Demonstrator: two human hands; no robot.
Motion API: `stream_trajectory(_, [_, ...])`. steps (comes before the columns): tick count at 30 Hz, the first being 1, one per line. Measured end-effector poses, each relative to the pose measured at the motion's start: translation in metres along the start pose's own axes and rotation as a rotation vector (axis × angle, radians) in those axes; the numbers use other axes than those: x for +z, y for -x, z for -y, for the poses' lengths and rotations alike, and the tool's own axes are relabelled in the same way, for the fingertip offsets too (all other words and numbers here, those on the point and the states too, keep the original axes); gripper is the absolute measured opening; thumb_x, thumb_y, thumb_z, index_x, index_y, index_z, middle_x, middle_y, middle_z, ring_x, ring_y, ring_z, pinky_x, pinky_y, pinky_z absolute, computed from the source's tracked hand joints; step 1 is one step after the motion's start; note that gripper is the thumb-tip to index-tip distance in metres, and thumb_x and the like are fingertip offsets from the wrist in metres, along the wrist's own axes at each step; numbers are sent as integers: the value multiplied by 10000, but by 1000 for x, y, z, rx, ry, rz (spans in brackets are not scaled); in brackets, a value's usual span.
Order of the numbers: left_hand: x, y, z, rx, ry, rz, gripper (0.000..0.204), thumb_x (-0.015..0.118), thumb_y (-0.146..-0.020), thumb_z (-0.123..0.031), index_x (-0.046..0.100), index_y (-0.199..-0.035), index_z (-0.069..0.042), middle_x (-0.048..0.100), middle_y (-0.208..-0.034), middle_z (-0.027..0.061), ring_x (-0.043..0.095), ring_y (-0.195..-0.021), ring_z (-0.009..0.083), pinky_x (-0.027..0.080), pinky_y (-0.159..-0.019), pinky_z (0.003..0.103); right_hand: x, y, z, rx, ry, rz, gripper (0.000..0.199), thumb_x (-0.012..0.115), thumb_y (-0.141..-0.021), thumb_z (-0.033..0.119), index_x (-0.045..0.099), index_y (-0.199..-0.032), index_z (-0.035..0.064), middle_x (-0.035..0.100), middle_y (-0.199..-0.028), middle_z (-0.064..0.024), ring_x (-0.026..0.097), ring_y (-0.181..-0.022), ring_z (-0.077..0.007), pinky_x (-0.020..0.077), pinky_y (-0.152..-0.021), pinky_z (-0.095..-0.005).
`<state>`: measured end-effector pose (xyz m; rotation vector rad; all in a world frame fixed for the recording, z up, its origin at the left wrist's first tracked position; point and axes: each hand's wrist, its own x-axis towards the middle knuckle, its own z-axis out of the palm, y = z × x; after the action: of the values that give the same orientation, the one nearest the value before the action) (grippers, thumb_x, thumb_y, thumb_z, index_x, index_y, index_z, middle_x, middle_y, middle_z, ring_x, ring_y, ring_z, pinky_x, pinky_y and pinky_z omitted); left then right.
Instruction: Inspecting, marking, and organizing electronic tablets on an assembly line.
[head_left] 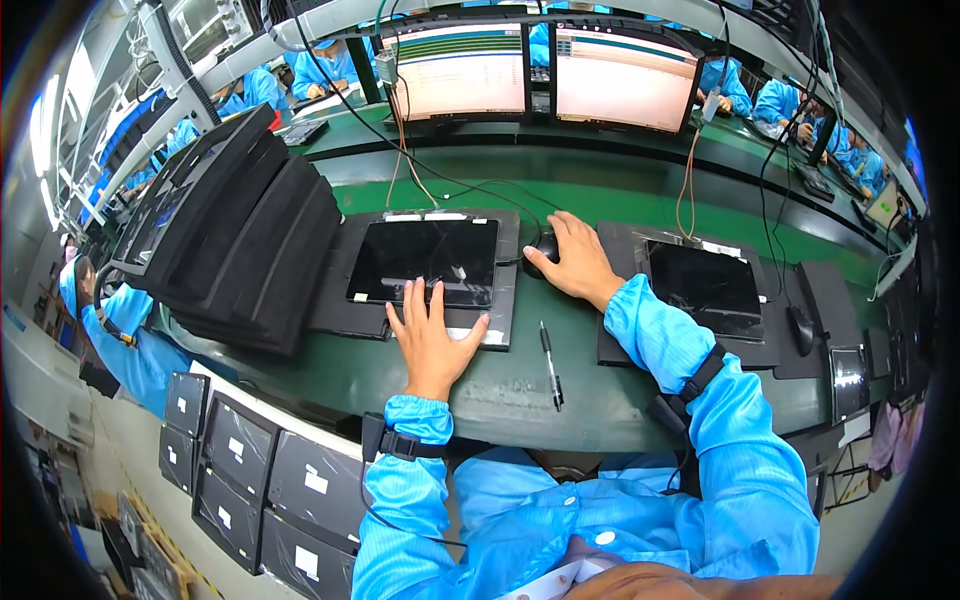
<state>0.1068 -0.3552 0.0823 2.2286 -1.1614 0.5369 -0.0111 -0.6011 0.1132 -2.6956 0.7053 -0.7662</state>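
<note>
Fingers (437, 298) of the left hand (430, 345) spread wide, tips on or just over the near part of the left tablet (425, 255); nothing gripped. Tablet lies flat, screen up, on a dark pad (509, 225). Judged: light, stiff, slick, glass fragile; hold by 2 opposite edges, minding the cable (512, 262) at right. Right hand (578, 265) clasps the black mouse (543, 248) just beside. Pen (551, 368) nearer on green desk (480, 400); 2nd tablet (705, 290) farther right.

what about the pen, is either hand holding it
No, the pen lies on the green table, apart from both the left hand and the right hand.
</note>
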Motion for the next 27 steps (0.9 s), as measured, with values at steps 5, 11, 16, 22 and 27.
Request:
stream_trajectory(5, [8, -1, 4, -97, 98, -123, 716, 740, -838, -413, 518, -1358, 26, 434, -1471, 243, 326, -1435, 397, 195, -1188, 548, 5, -6, 11, -504, -5, -113, 498, 698, -861, 294, 586, -1250, 3, 554, -1330, -169, 456, -1330, -359, 319, -1147, -500])
stream_trajectory(11, [6, -3, 8, -69, 45, -74, 712, 755, -747, -399, 567, -1280, 34, 484, -1400, 261, 391, -1373, 409, 252, -1129, 600, 18, -30, 28, -511, -20, 102, 253, 702, -827, 238, 729, -959, 24, 674, -987, -146, 625, -977, -337, 498, -877, -450])
stream_trajectory(16, [-15, -3, 19, 47, 8, -189, 784, 785, -655, -445, 587, -1282, -19, 478, -1380, 226, 382, -1354, 400, 205, -1119, 651, -14, -36, 61, -382, -74, 239, 271, 653, -850, 220, 678, -1020, 11, 687, -1018, -194, 659, -949, -364, 521, -838, -449])
stream_trajectory(22, [-47, -26, 36, 163, 2, -318, 375, 655, -684, 19, 664, -1056, -30, 683, -1079, 100, 629, -1098, 315, 480, -1003, 472, -63, -49, 101, -425, -113, 182, 366, 704, -894, 334, 680, -1114, 43, 695, -895, -168, 664, -801, -298, 510, -770, -378])
stream_trajectory(27, [-118, 37, 17, 228, 140, -618, 313, 738, -712, 23, 702, -1015, -45, 729, -1039, 118, 706, -1012, 305, 579, -913, 428, -82, -40, 78, -522, -266, -160, 491, 436, -1052, 394, 555, -1400, 68, 513, -1420, -175, 456, -1355, -291, 322, -1129, -394])
